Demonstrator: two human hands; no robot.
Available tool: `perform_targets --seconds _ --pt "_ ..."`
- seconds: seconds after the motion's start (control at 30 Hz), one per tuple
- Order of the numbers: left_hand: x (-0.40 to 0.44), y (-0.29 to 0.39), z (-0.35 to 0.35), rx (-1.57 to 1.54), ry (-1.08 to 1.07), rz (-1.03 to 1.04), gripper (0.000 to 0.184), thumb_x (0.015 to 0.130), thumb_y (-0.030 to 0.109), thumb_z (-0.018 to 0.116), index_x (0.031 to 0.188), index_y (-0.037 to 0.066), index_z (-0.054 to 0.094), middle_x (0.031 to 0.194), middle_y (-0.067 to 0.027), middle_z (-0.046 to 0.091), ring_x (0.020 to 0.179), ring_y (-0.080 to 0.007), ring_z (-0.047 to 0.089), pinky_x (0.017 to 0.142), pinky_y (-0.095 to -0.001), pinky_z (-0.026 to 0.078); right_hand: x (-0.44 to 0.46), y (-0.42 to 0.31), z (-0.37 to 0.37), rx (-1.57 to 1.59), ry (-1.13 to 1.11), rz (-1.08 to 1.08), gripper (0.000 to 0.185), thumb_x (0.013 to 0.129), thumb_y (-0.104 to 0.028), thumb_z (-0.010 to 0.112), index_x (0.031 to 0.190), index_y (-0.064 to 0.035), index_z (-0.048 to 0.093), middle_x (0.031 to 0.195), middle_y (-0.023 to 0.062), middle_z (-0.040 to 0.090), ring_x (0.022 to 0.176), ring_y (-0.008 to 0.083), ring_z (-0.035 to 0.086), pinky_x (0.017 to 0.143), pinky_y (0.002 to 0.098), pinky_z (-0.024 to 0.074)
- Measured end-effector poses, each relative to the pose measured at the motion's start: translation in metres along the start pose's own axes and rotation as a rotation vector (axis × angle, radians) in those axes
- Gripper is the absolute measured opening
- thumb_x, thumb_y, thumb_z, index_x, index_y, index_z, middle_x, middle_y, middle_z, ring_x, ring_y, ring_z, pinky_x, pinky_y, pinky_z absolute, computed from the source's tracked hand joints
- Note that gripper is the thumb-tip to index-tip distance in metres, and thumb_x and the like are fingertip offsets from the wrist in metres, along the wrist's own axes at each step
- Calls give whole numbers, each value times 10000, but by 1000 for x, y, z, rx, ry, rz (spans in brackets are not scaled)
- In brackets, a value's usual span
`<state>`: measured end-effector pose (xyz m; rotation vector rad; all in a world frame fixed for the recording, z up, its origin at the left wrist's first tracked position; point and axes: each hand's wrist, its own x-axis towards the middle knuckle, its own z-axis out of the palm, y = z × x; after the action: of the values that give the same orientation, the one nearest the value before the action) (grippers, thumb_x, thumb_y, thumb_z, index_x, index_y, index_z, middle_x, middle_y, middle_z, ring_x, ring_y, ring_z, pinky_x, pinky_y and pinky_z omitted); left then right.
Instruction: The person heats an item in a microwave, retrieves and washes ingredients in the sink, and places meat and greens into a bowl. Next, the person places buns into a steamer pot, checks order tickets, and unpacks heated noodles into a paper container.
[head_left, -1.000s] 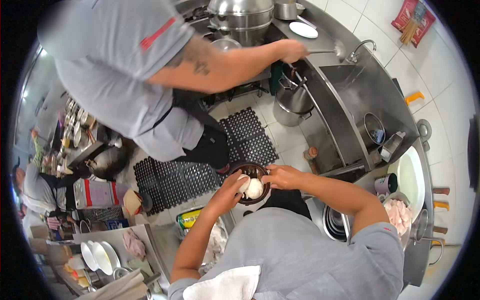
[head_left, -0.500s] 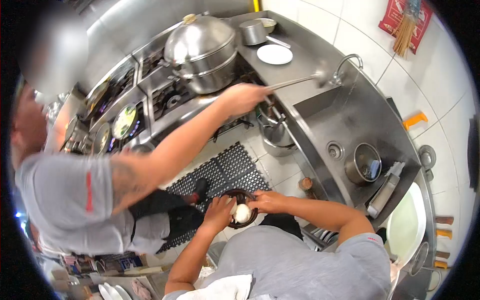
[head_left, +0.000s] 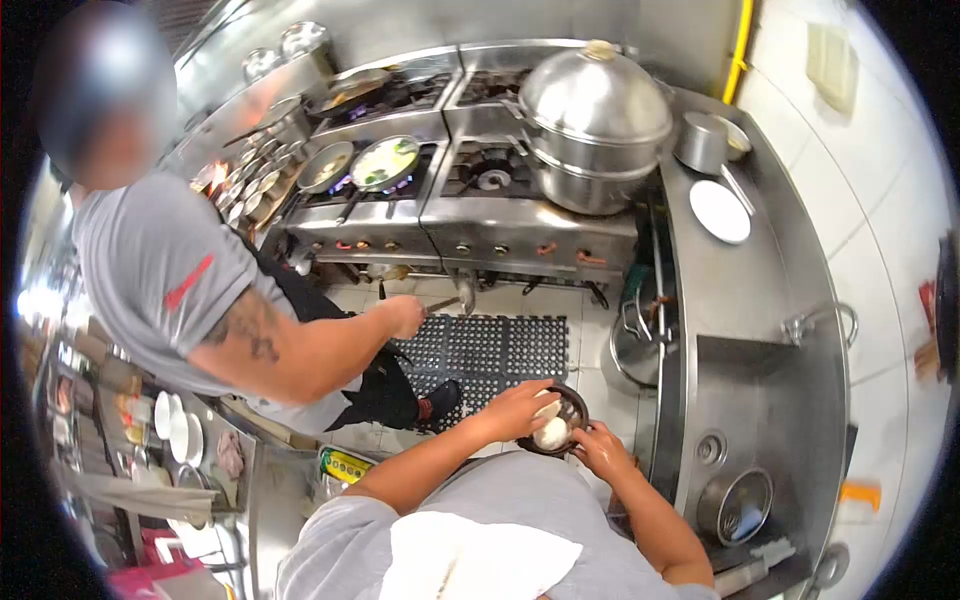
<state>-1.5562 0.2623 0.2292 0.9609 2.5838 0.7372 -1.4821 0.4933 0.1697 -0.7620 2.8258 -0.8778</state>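
Dark bowl [head_left: 573, 405] is held in front of the person's grey shirt [head_left: 490, 485], above the floor [head_left: 603, 388]; the right hand [head_left: 602, 450] is clasped on its rim at the right; the left hand [head_left: 518, 409] curls over the upper white lump [head_left: 548, 408] at the opposite side, though I cannot tell whether it grips or merely rests; a lower white lump [head_left: 551, 434] lies just beside it in the bowl; the bowl looks stiff and fairly light, best taken by the rim from both sides; the lumps look smooth, probably soft and slippery, so better cupped than pinched.
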Motion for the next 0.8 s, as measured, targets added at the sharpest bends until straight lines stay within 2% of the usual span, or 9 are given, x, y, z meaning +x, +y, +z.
perform_targets --seconds 0.2,0.37,0.43,0.5,0.57,0.6,0.67,0.73,0.8 --pt "55 7 -52 -58 378 173 332 765 176 647 1066 44 607 1202 -153 530 1112 -329 493 944 -397 412 16 22 -44 -57 78 63 299 706 -129 689 958 -147 530 786 93 641 1015 325 547 753 424 486" --pt "162 -10 -197 262 610 360 299 756 175 660 1021 42 617 1147 -163 566 1102 -318 505 936 -395 420 42 36 -111 -89 169 99 293 713 -134 698 960 -141 539 813 111 643 1042 315 542 764 421 489" --pt "230 -23 -265 259 685 388 289 769 176 650 1021 39 614 1060 -138 613 1035 -301 553 904 -384 439 52 40 -137 -130 214 125 297 711 -135 702 965 -142 548 828 114 644 1031 320 548 769 418 490" --pt "284 -14 -333 325 648 333 313 774 181 645 1052 45 606 1027 -145 626 986 -321 575 873 -382 452 67 41 -164 -161 305 171 312 698 -135 712 969 -142 559 827 108 643 1012 322 557 771 416 490" --pt "357 -30 -387 461 587 403 324 814 212 610 1093 48 594 1089 -157 605 1032 -323 553 891 -395 434 79 59 -179 -199 312 215 319 682 -129 722 961 -139 570 822 98 641 996 324 561 775 414 486" --pt "395 -39 -409 487 522 345 333 812 215 610 1103 53 592 1088 -156 605 1039 -326 549 888 -397 434 83 57 -189 -169 328 277 316 676 -126 725 954 -137 574 821 101 638 990 326 563 773 414 486" --pt "459 -49 -443 511 464 325 342 811 218 610 1112 58 590 1086 -154 605 1046 -329 545 885 -398 435 100 45 -215 -152 394 382 307 660 -119 733 933 -128 593 827 116 631 970 338 566 763 415 487" --pt "510 -59 -462 473 242 260 401 798 212 606 1171 74 556 1136 -154 580 1076 -336 522 901 -394 426 110 47 -220 -162 460 475 315 648 -111 741 932 -121 603 832 123 633 962 338 568 758 413 489" --pt "567 -88 -466 576 146 319 423 796 208 596 1193 78 535 1162 -153 565 1082 -335 517 901 -389 424 117 50 -225 -171 524 559 324 636 -104 748 931 -114 613 837 129 634 955 338 571 754 411 491"
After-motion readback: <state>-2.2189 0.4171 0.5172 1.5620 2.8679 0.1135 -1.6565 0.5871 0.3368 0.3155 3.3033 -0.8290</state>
